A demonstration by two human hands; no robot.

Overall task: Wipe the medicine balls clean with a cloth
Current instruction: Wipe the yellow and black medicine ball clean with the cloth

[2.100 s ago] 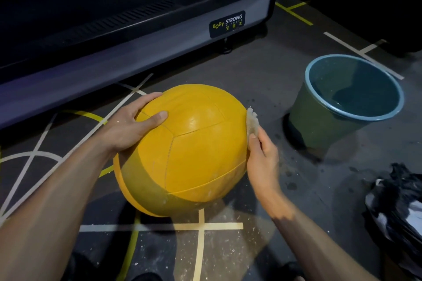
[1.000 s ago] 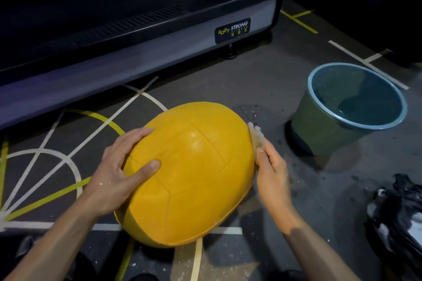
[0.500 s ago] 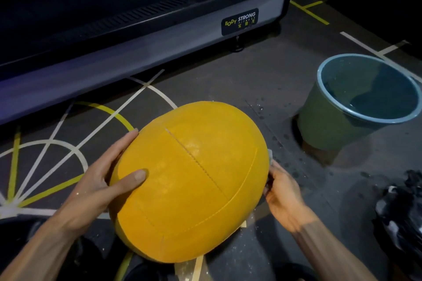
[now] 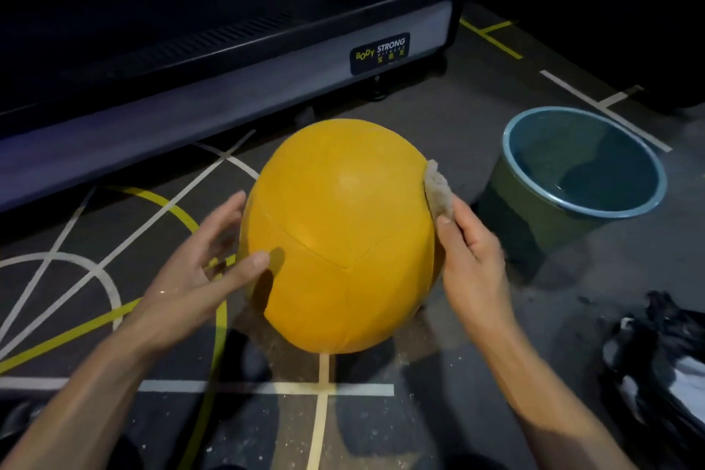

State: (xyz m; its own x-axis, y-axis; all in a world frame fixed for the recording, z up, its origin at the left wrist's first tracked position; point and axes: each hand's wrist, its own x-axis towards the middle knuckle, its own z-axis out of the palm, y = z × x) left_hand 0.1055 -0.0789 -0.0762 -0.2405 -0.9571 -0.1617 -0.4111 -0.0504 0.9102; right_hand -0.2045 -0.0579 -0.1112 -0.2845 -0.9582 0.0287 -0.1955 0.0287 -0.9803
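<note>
The yellow medicine ball (image 4: 343,240) has turned on the floor since a moment ago, the left hand (image 4: 202,271) now loosened beside it while the right hand (image 4: 469,259) presses the cloth (image 4: 438,189) onto a fresh right-side patch.

Dark floor (image 4: 477,118) with white and yellow lines, treadmill base (image 4: 229,88), dim light
</note>
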